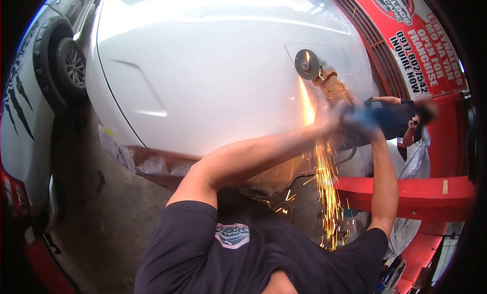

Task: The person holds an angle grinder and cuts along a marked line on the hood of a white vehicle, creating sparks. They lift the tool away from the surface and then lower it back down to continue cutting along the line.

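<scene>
An angle grinder with a dark round disc is up against the white car body panel, near a thin rectangular outline. Bright sparks stream down from the disc past my forearms. My left hand is closed on the grinder's body, partly smeared by blur. Behind it, my right hand grips the rear of the tool, with a blurred bluish patch over it. Individual fingers of both hands are hard to make out.
Masking paper hangs along the panel's lower edge. Another vehicle with a black-trimmed wheel stands at left. At right are a person in dark clothing, a red beam and a red banner. A dark cable lies below the sparks.
</scene>
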The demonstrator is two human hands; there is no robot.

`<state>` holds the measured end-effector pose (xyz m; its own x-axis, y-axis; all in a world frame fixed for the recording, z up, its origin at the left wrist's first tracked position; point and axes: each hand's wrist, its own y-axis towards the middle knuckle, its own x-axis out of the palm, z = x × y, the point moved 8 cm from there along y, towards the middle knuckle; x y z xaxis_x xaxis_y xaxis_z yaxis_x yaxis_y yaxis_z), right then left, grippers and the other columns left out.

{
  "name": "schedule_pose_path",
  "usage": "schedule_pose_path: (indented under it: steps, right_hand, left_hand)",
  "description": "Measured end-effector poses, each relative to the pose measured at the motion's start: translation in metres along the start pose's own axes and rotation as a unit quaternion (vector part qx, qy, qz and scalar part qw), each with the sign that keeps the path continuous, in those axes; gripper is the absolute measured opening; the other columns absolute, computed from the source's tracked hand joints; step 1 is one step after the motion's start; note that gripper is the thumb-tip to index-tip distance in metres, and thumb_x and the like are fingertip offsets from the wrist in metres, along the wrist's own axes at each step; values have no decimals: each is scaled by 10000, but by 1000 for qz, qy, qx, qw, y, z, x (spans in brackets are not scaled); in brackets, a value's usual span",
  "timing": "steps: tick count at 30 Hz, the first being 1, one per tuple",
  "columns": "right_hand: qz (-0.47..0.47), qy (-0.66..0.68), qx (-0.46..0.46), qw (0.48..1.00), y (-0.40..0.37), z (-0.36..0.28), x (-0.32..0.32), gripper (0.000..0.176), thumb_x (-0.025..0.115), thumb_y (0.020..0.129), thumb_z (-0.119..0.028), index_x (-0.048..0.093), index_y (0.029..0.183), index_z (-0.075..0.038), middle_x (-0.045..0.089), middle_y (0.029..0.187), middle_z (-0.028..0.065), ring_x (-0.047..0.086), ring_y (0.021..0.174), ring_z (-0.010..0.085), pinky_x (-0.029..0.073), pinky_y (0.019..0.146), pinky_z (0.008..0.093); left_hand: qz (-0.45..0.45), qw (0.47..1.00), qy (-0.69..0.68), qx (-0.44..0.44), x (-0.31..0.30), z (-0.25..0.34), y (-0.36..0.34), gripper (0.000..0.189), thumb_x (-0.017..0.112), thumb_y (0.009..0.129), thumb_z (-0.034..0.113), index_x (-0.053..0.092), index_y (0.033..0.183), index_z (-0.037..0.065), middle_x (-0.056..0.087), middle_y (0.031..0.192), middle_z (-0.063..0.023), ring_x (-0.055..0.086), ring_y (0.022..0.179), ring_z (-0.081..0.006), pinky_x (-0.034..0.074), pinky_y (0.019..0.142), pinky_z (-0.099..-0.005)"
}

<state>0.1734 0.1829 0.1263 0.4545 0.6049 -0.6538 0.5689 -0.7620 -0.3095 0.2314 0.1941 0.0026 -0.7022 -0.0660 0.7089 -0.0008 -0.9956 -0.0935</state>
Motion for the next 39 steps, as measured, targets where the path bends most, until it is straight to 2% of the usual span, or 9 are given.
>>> schedule_pose_path:
  steps: [3, 5, 11, 17, 21, 24, 29, 36, 39]
  right_hand:
    - [8, 0, -2, 1000, 8, -1, -1, 1130, 783, 741, -224, 322, 1757, -47, 639, 1475, 179, 625, 1297, 240, 470, 1148, 350]
    - [12, 19, -68, 997, 14, -9, 1, 1129, 781, 738, -224, 325, 1754, -39, 637, 1465, 179, 619, 1298, 244, 463, 1152, 348]
    - [19, -17, -27, 999, 22, -12, -2, 1118, 780, 739, -221, 336, 1748, -33, 634, 1473, 163, 605, 1299, 232, 466, 1142, 340]
    - [22, 40, -44, 998, 30, -21, 3, 1124, 771, 742, -223, 323, 1759, -54, 657, 1417, 143, 634, 1211, 222, 504, 1080, 333]
    - [17, -5, -47, 999, 35, -29, 1, 1126, 766, 744, -220, 316, 1764, -63, 665, 1391, 143, 643, 1179, 224, 512, 1055, 334]
    - [22, 5, -25, 999, 44, -17, -2, 1110, 753, 745, -214, 329, 1760, -60, 676, 1356, 145, 666, 1097, 216, 543, 978, 330]
    - [27, -11, -59, 998, 52, -22, -4, 1101, 744, 742, -212, 337, 1753, -50, 692, 1296, 137, 681, 937, 189, 574, 829, 317]
    - [7, -32, -53, 998, 56, -32, 2, 1056, 730, 763, -191, 357, 1739, -39, 685, 1312, 140, 675, 964, 186, 567, 863, 314]
    - [15, 28, -69, 997, 62, -31, 1, 1049, 725, 769, -185, 355, 1740, -39, 687, 1313, 139, 674, 1005, 190, 559, 902, 313]
  left_hand:
    - [38, 999, 2, -11, -7, 3, 1, 525, 608, 1148, 290, 391, 1463, -70, 644, 1304, -240, 784, 1019, -375, 726, 747, -560]
    - [5, 1000, 6, 23, -5, 16, -1, 546, 614, 1145, 310, 385, 1463, -71, 634, 1316, -252, 776, 1041, -383, 726, 746, -566]
    - [26, 999, -12, -38, -7, 34, -9, 533, 611, 1147, 318, 388, 1449, -60, 607, 1353, -265, 748, 1142, -389, 723, 773, -591]
    - [34, 999, -17, -21, -13, 40, -4, 566, 609, 1148, 330, 353, 1477, -54, 586, 1389, -272, 742, 1148, -406, 713, 809, -624]
    - [37, 999, -15, -30, -14, 47, -3, 558, 599, 1152, 327, 349, 1488, -42, 602, 1370, -270, 742, 1148, -411, 712, 811, -628]
    - [37, 999, -35, -15, -16, 47, 2, 537, 589, 1155, 324, 366, 1492, -29, 615, 1357, -256, 742, 1144, -412, 712, 805, -624]
    - [40, 999, -31, -16, -19, 57, -1, 471, 583, 1156, 318, 440, 1453, -18, 631, 1338, -248, 746, 1139, -406, 715, 780, -623]
    - [51, 998, -45, 2, -23, 62, 4, 434, 576, 1161, 309, 474, 1430, -16, 659, 1312, -242, 764, 1103, -398, 720, 777, -612]
    - [58, 997, -44, 4, -25, 64, 10, 422, 571, 1164, 308, 490, 1417, -20, 669, 1311, -240, 771, 1095, -393, 722, 776, -609]
